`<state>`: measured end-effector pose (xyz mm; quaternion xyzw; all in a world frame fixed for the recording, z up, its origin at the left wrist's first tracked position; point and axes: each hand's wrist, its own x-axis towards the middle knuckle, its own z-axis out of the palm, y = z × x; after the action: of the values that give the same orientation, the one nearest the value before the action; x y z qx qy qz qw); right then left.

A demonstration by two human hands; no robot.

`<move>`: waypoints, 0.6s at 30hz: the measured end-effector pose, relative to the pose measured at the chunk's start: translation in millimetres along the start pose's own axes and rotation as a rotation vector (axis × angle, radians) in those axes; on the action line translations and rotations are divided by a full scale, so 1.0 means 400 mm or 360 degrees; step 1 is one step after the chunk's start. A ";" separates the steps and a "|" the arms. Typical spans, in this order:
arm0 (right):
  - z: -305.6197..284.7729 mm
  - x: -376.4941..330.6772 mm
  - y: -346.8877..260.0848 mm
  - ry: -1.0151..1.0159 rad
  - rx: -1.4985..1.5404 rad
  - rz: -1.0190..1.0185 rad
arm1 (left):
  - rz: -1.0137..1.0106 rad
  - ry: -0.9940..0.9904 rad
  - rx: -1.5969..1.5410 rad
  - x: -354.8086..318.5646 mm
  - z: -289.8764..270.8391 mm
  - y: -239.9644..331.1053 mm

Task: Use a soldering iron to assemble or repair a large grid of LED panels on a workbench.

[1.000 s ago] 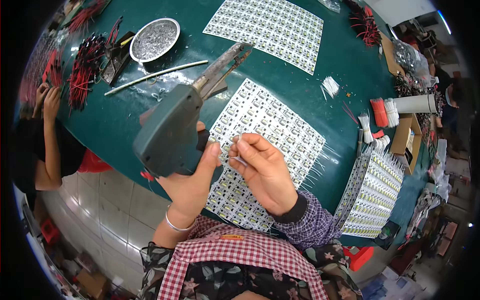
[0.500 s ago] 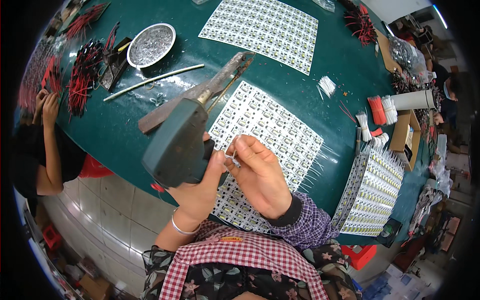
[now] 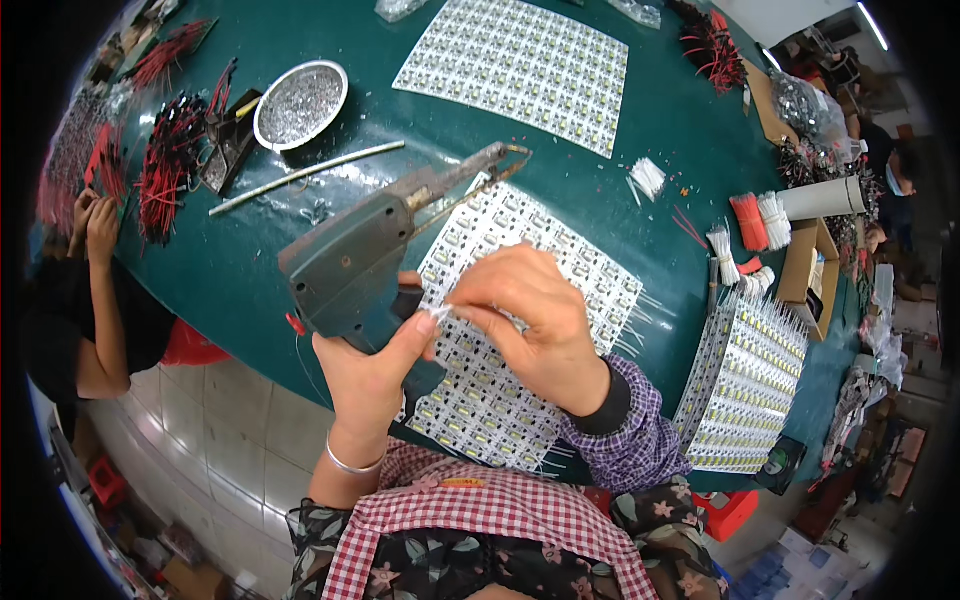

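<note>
My left hand [image 3: 368, 385] is closed round the handle of a dark green soldering gun [image 3: 345, 265], whose long metal nose points away to the right. Its thumb also presses on a small clump of thin white wires [image 3: 440, 312]. My right hand [image 3: 530, 325] pinches the same wires from the other side, fingertips close to the left thumb. Beneath both hands lies a white sheet of small circuit boards [image 3: 575, 265] with yellow LED chips, partly covered by the hands and the gun. White wires stick out along its right edge.
A second board sheet [image 3: 515, 70] lies at the far side. At the left are a metal bowl of scraps [image 3: 300, 105], a pale rod [image 3: 310, 178] and red-black wire bundles [image 3: 168, 180]. Wired sheets [image 3: 740, 385] stack at right, beside a cardboard box [image 3: 812, 275]. A co-worker's hands [image 3: 98, 225] work at left.
The soldering gun has tilted so its nose lies lower and farther right. My right hand has turned over, its back now showing, and still pinches at the left thumb.
</note>
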<state>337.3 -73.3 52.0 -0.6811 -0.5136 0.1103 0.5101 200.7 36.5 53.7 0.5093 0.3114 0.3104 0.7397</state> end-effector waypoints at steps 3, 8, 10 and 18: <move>-0.005 -0.006 -0.001 -0.0091 0.0146 0.0048 | -0.0030 0.0023 0.0034 -0.004 -0.005 0.003; -0.016 -0.013 -0.009 -0.0127 0.0125 0.0009 | -0.0068 -0.0050 -0.0019 0.010 -0.016 -0.001; -0.020 -0.018 -0.013 -0.0138 0.0129 -0.0016 | -0.0103 -0.0068 -0.0032 0.008 -0.014 0.004; -0.031 -0.036 -0.026 0.0051 0.0095 0.0171 | 0.0004 0.0008 -0.0042 -0.008 -0.016 0.013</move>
<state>333.0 -92.6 60.7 -0.6939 -0.4645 0.1418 0.5316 192.9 39.0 57.1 0.4992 0.3086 0.3166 0.7452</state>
